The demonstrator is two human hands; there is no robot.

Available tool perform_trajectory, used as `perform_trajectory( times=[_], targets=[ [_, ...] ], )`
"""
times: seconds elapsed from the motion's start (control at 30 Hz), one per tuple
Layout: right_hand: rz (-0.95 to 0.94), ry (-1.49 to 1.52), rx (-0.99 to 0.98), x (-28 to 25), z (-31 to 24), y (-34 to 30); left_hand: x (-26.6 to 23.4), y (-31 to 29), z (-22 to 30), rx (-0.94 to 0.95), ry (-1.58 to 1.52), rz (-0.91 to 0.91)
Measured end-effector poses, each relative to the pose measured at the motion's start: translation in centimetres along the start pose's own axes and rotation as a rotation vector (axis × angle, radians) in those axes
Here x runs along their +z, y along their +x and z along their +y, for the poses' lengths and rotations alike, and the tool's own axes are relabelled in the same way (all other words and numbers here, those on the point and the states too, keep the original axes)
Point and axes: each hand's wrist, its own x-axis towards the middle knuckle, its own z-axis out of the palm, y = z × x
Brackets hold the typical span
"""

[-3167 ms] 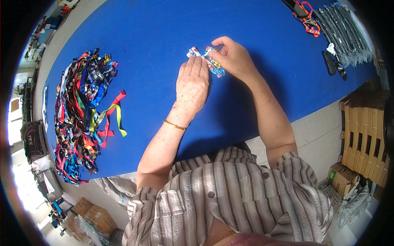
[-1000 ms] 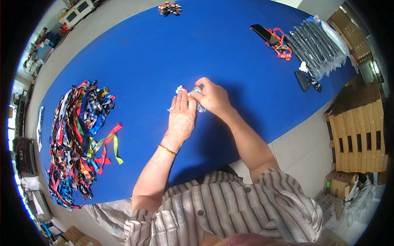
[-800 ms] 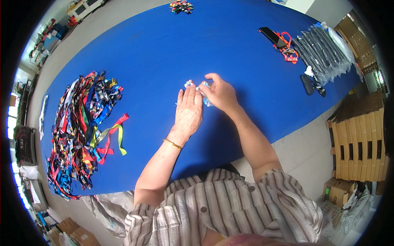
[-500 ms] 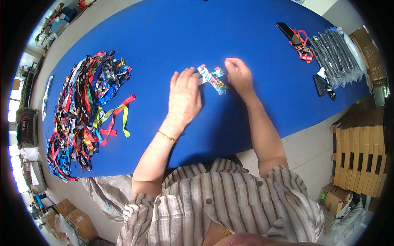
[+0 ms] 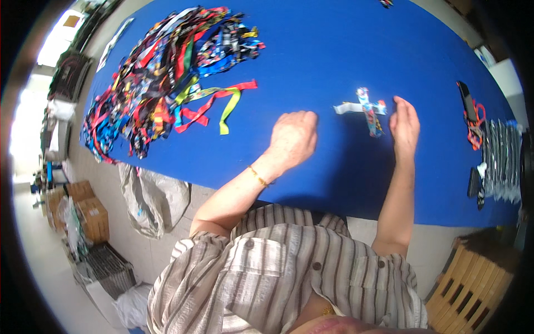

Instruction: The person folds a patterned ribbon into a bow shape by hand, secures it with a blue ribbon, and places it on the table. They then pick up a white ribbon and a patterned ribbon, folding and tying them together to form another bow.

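Note:
Two short strips of colourful printed ribbon (image 5: 368,110) lie crossed on the blue table (image 5: 311,61), with a whitish end sticking out on the left. To the left of the strips and apart from them is my left hand (image 5: 293,136), knuckles up with the fingers curled under. Whether anything is inside that hand is hidden. My right hand (image 5: 406,123) hovers just right of the crossed ribbon, its fingers stretched out and nothing visible in them. Further left, a red and lime-green ribbon (image 5: 227,108) trails from a big heap of mixed ribbons (image 5: 167,72).
On the table's right side are a dark flat object (image 5: 466,101), an orange-red strap (image 5: 476,127) and a stack of clear-wrapped packs (image 5: 500,158). A pale sack (image 5: 153,200) and cardboard boxes (image 5: 89,214) are on the floor at left; slatted brown cartons (image 5: 473,286) stand at lower right.
The head view has swung, so the table's contents sit differently in it. My left hand has drawn away from the crossed ribbon and curled its fingers; my right hand's fingers have straightened.

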Motion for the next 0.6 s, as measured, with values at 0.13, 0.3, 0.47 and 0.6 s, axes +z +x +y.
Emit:
perform_trajectory(
  times=[0.13,0.3,0.47,0.6],
  targets=[
    [0.001,-0.03,0.013,0.7,-0.4,-0.3,0.5,-0.2,-0.7,-0.044,-0.02,0.031],
    [-0.005,-0.004,-0.014,0.9,-0.5,-0.5,0.8,-0.5,-0.9,0.009,-0.063,0.092],
    [0.027,-0.028,-0.023,0.9,-0.6,-0.6,0.9,-0.5,-1.2,0.016,-0.075,0.11],
    [0.039,-0.045,-0.034,0.9,-0.8,-0.8,0.5,-0.6,-1.6,-0.036,-0.146,0.1]
  ],
)
